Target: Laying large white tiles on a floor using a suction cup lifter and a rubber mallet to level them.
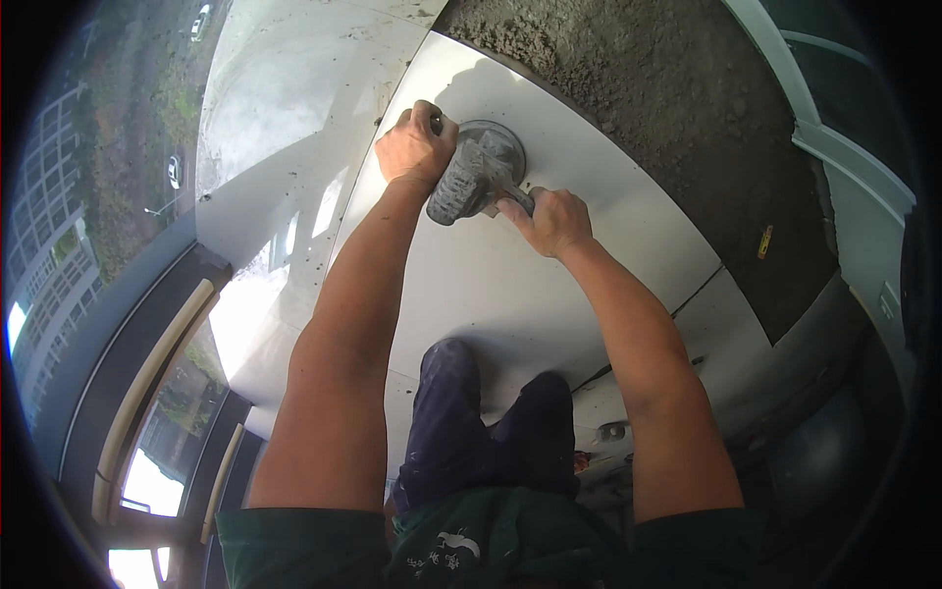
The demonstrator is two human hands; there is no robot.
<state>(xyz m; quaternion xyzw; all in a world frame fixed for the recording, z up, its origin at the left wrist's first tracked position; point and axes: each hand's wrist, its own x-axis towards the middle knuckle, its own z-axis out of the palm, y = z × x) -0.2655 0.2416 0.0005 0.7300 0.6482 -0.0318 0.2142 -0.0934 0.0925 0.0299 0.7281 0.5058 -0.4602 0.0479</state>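
Observation:
A grey, dust-covered tile vibrator with a round base rests on a large pale floor tile. My left hand is closed at the tool's far left side, its fingers curled around a dark grip that is mostly hidden. On the other side, my right hand wraps around the dark handle, its thumb lying along the tool's body. Both arms reach forward over my bent knees.
Rough grey mortar borders the tile on the right, with a small yellow tool lying on it. More pale tiles extend to the left beside a window. A door frame stands at the far right. A dark round piece lies near my right knee.

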